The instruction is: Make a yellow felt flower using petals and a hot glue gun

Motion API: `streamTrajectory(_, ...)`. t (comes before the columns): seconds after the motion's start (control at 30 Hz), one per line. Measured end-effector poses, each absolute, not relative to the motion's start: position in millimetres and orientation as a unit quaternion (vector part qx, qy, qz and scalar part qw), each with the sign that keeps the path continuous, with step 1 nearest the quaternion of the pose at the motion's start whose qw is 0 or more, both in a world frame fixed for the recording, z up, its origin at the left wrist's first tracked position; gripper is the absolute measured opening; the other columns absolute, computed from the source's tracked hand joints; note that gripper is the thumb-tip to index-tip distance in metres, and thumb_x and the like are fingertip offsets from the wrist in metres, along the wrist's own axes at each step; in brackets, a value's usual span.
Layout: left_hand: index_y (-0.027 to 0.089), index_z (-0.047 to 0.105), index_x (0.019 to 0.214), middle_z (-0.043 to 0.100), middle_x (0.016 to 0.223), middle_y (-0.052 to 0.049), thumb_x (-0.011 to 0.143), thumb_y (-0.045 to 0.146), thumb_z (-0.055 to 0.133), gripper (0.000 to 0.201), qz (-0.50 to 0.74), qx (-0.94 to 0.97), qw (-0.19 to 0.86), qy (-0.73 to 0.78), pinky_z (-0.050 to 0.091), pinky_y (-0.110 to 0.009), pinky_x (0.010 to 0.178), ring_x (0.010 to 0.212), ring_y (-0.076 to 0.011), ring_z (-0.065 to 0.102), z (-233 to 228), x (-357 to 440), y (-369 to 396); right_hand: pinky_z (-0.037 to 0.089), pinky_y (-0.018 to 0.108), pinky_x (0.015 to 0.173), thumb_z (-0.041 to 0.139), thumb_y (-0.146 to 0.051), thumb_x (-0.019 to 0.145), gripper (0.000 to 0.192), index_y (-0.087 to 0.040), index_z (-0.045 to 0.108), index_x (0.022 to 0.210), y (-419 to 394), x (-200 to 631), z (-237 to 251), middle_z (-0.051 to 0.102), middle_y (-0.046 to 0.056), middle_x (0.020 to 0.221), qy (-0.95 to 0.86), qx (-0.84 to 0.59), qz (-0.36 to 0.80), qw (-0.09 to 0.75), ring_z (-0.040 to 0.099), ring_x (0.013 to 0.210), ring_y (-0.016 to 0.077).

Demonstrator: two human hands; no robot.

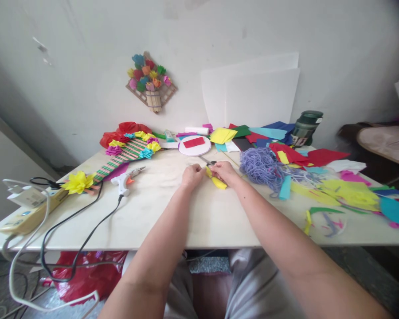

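Note:
My left hand [193, 176] is closed in a pinch at the left end of a small piece of yellow crepe paper [219, 183]. On the other side, my right hand [224, 173] has its fingers pressed together on the same paper, which hangs partly below them. Just behind the right fingers are scissors [204, 160], with a blade pointing away to the left; I cannot tell whether the hand touches them. Beyond both hands lies a white oval card [184, 151] with a red paper rectangle [193, 142] on it.
To the left are a glue gun [122, 182], a flower-decorated woven piece [119, 156] and a power strip [33, 212] with trailing cords. Purple yarn [261, 166], coloured paper [326, 157] and scraps cover the right. A dark green jar [307, 128] stands at the back.

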State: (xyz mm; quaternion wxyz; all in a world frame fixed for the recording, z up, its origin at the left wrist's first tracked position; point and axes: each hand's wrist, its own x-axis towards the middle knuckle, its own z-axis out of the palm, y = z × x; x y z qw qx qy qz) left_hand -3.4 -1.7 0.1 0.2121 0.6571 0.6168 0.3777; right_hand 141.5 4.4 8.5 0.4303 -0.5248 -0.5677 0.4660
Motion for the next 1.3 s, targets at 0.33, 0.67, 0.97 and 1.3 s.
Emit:
streamTrajectory(0.33,0.018,0.046,0.059,0.05,0.061,0.002,0.077,0.03,0.053,0.023,0.412,0.692,0.112,0.582,0.035,-0.024,0.061,0.061,-0.0107,0.044,5.0,-1.4,-5.9,0.033,0.017,0.04,0.066,-0.014,0.066,0.01,-0.012,0.063,0.058,5.5,149.6,12.7,0.053,-0.003,0.045,-0.608,-0.48,0.5,0.387,0.044,0.041,0.0048)
streamTrajectory(0.67,0.017,0.05,0.062,0.059,0.097,-0.007,0.077,0.022,0.057,0.017,0.483,0.736,0.082,0.468,0.043,-0.026,0.081,0.089,-0.0135,0.055,0.1,1.3,-0.5,0.037,0.02,0.043,0.066,-0.016,0.063,0.005,-0.014,0.064,0.059,6.9,141.9,8.5,0.053,-0.004,0.045,-0.667,-0.475,0.448,0.359,0.046,0.042,0.0072)
streamTrajectory(0.97,0.017,0.051,0.062,0.06,0.108,-0.009,0.077,0.023,0.058,0.018,0.49,0.724,0.149,0.462,0.044,-0.028,0.084,0.095,-0.015,0.058,-2.0,-1.0,0.6,0.036,0.019,0.039,0.066,-0.019,0.065,0.016,-0.015,0.057,0.052,3.0,139.0,10.7,0.049,-0.006,0.041,-0.693,-0.468,0.432,0.337,0.044,0.038,0.0065)
streamTrajectory(1.3,0.019,0.057,0.104,0.054,0.121,-0.009,0.083,0.031,0.051,0.025,0.523,0.646,0.153,0.534,0.045,-0.025,0.075,0.081,-0.0116,0.057,1.1,-4.5,5.9,0.033,0.019,0.039,0.069,-0.024,0.067,0.022,-0.014,0.056,0.053,0.4,140.3,11.2,0.052,-0.003,0.044,-0.62,-0.434,0.548,0.355,0.043,0.039,0.0055)
